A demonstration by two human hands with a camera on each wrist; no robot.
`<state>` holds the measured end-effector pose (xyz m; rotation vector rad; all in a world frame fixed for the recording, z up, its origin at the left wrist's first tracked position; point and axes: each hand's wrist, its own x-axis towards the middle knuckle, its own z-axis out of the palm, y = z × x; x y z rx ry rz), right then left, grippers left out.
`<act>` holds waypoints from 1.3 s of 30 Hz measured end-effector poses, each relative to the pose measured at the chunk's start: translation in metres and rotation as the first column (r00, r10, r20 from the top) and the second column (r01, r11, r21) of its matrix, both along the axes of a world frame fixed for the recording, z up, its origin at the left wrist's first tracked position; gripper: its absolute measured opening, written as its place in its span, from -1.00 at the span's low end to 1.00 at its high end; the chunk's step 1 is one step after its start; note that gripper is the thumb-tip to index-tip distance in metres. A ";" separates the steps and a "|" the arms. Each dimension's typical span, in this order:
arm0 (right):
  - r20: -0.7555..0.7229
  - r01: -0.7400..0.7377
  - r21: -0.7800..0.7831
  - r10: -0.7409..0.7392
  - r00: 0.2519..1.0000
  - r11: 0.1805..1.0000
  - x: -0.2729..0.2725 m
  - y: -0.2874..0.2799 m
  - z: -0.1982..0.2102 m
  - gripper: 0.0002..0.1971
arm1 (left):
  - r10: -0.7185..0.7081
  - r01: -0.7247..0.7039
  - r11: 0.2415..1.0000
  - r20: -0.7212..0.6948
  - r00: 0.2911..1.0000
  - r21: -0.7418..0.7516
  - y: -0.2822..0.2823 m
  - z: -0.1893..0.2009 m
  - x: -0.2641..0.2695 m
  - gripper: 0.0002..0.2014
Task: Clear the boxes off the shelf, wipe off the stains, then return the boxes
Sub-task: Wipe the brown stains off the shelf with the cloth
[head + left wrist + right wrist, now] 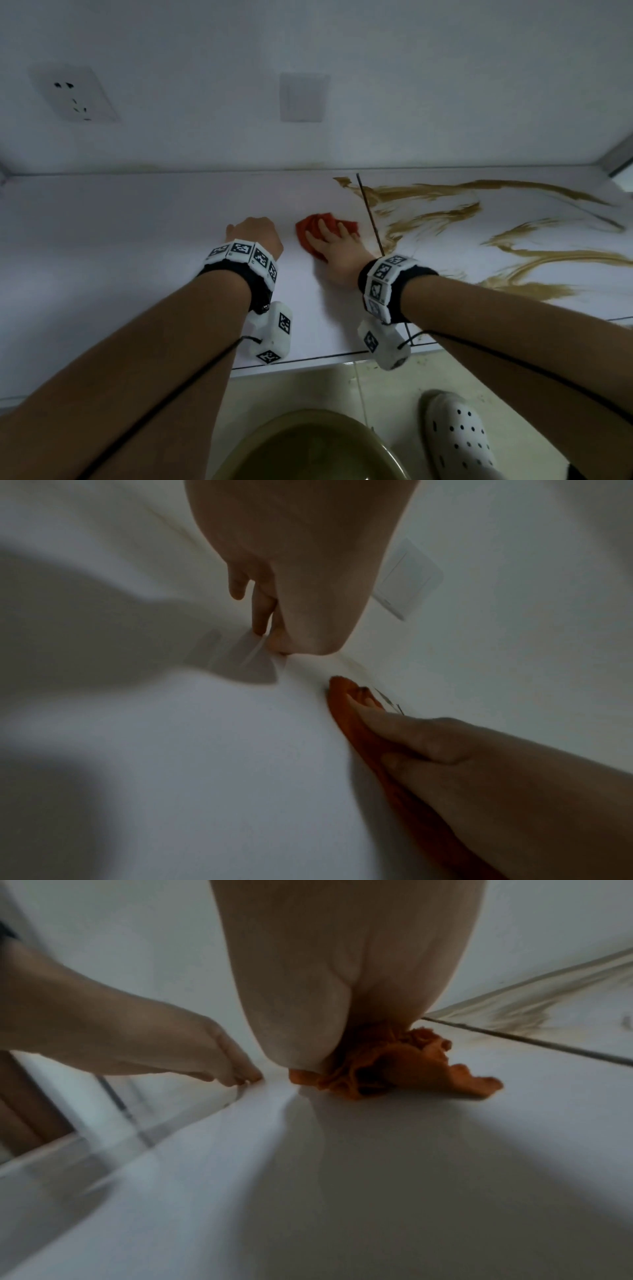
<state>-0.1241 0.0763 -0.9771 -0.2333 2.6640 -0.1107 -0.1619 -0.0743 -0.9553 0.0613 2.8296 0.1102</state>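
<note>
Brown smeared stains [445, 219] (streaky) cross shelf [137, 240].

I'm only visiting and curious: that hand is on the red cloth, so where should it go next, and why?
Probably slide the red cloth rightward under the right hand, across the dark seam into the brown stains. The shelf looks clean left of the cloth; the smears all lie to its right.
</note>
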 end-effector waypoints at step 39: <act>-0.134 0.090 0.088 -0.078 0.988 0.992 -0.131 -0.005 -0.021 -0.37 | -0.182 0.168 0.979 -0.113 0.977 -0.119 -0.008 -0.014 -0.013 -0.79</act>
